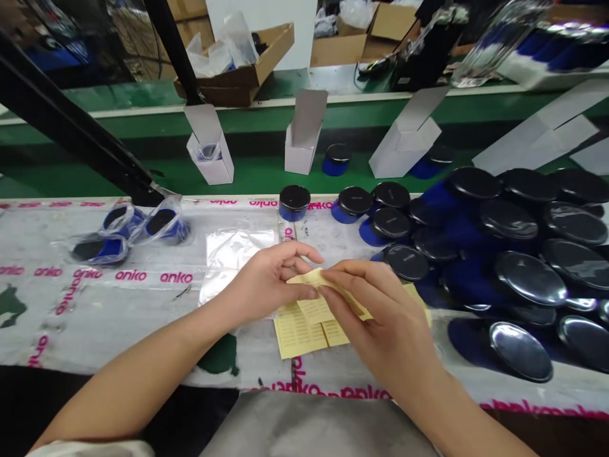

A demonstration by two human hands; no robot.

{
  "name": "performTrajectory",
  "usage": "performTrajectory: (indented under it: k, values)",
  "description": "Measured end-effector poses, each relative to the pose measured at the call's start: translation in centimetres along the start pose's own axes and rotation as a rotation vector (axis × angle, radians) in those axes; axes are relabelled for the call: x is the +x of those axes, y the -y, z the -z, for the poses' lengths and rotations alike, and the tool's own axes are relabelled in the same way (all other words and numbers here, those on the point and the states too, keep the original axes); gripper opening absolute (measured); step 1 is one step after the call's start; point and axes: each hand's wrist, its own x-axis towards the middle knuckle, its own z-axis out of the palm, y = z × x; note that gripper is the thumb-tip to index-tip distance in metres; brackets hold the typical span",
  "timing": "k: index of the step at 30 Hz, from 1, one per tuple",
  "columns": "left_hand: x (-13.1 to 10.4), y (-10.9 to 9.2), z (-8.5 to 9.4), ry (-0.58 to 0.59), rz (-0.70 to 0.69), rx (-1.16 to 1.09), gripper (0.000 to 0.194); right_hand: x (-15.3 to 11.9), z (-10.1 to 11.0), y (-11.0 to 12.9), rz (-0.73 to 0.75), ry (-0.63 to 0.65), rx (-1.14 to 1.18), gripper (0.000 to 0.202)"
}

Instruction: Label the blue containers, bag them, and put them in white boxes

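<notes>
Between my two hands, near the middle of the table, is a small yellow paper slip (316, 310) with printed lines. My right hand (380, 304) pinches its upper edge between thumb and fingers. On the slip's left side, my left hand (269, 279) has its thumb against the paper, with the fingers curved apart above it. More yellow printed sheets (299, 336) lie flat beneath both hands. Partly behind my left hand is a stack of clear plastic bags (238, 251). Blue jars with black lids (391, 223) stand beyond my right hand.
Many lidded jars (530, 277) crowd the right side. Bagged blue jars (166, 223) lie at the left. Open white boxes (302, 143) stand on the green strip (257, 152), one holding a bagged jar. A black post (80, 120) slants across the upper left.
</notes>
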Motion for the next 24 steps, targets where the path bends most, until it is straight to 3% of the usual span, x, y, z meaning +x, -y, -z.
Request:
performTrajectory:
  k: [3, 9, 16, 24]
  values:
    - [-0.4, 0.3, -0.7, -0.061, -0.079, 0.079, 0.034, 0.3, 0.1, 0.4, 0.028, 0.002, -0.011, 0.015]
    - [-0.9, 0.4, -1.2, -0.14, -0.131, 0.191, 0.024, 0.5, 0.1, 0.5, 0.132, -0.032, -0.077, 0.012]
    - [-0.5, 0.9, -1.4, -0.118, -0.133, 0.129, 0.02, -0.1, 0.0, 0.2, 0.159, -0.011, -0.141, 0.013]
    - [-0.8, 1.0, -1.8, -0.151, -0.119, 0.099, 0.031, -0.1, -0.1, 0.2, 0.169, -0.032, -0.11, 0.016]
